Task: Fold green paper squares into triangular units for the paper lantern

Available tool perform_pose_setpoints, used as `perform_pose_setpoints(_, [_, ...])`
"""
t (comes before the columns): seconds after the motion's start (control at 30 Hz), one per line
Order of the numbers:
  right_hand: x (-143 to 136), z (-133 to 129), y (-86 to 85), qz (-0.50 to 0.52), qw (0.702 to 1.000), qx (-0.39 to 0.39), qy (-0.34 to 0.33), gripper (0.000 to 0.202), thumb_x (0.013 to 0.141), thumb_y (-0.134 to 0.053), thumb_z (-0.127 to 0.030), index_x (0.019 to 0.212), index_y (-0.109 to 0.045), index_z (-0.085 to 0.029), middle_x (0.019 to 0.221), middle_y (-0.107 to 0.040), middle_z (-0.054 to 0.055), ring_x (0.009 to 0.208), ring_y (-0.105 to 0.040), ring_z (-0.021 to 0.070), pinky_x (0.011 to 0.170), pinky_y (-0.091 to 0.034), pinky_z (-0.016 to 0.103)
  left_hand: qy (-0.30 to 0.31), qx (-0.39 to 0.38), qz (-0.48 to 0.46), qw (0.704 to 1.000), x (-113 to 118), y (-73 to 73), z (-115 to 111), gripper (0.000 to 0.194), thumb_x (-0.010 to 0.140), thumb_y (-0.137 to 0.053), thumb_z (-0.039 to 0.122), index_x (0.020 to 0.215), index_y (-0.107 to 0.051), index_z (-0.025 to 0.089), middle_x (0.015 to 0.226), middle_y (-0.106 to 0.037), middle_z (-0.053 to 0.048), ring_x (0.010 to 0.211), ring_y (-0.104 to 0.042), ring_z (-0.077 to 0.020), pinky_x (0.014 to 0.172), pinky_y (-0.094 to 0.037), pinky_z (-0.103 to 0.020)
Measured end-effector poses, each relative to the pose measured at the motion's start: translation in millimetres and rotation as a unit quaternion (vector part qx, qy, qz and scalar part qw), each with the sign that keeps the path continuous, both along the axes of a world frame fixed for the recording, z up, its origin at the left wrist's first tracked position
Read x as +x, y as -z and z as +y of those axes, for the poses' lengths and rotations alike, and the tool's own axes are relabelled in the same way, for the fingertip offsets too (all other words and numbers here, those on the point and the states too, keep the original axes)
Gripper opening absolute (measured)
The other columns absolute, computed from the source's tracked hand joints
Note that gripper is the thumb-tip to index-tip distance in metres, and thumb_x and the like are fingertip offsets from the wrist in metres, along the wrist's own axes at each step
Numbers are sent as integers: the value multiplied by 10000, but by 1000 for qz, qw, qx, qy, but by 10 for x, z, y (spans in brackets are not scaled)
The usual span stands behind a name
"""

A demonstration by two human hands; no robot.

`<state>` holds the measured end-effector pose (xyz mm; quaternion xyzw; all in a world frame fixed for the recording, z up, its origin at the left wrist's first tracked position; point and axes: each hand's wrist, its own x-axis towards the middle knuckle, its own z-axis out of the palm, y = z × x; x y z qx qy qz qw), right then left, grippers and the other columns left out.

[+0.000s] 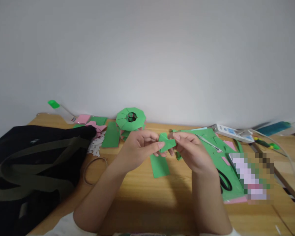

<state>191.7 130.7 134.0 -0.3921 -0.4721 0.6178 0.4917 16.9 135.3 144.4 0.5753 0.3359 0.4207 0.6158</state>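
Between my two hands, above the middle of the table, is a small folded piece of green paper (167, 145). My left hand (140, 146) grips its left side, the thumb lying over the front. At its right end my right hand (190, 147) pinches the tip between thumb and fingers. Below the hands a green paper strip (160, 166) lies flat on the wood. Just behind my left hand stands a ring-shaped green paper model (121, 121) with several layers, some of them pink. Part of its lower side is hidden by my hand.
A black bag (34, 177) covers the table's left side, beside a brown ring (85, 173). Green sheets (206, 136) with black-handled scissors (225, 180) lie right, near a white power strip (233, 132). Pink folded paper (98, 127) and a green stack (110, 136) sit back left.
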Motion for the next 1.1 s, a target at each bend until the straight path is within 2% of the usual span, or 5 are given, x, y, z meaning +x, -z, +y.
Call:
perform_pose_setpoints(0.23, [-4, -37, -35, -26, 999, 21, 36, 249, 662, -788, -427, 652, -703, -194, 529, -610, -26, 450, -512, 85, 454, -414, 227, -33, -3, 15, 999, 22, 12, -26, 72, 762, -655, 193, 701, -660, 154, 630, -713, 4, 586, -703, -138, 558, -557, -208])
perform_pose_setpoints(0.53, [-74, -73, -17, -76, 987, 87, 109, 181, 720, -752, -382, 651, -724, -217, 579, -660, -5, 510, -560, 111, 525, -488, 259, -121, 55, 13, 991, 77, 86, -88, 80, 788, -654, 206, 716, -649, 170, 661, -714, 1, 631, -694, -149, 611, -566, -236])
perform_pose_setpoints(0.77, [-76, -86, -43, -80, 983, 117, 114, 77, 714, -761, -288, 665, -741, -231, 597, -674, -11, 511, -554, 100, 494, -477, 238, -101, 54, 4, 993, 66, 97, -78, 75, 798, -651, 202, 730, -660, 171, 687, -729, -1, 641, -693, -142, 626, -563, -230])
perform_pose_setpoints(1.1, [-17, -97, -71, -129, 971, 171, 105, 57, 711, -748, -218, 658, -729, -211, 626, -657, 10, 533, -538, 109, 451, -439, 238, -80, 59, 28, 995, 57, 35, -108, 73, 775, -636, 168, 702, -647, 163, 658, -701, -1, 626, -696, -145, 597, -561, -219])
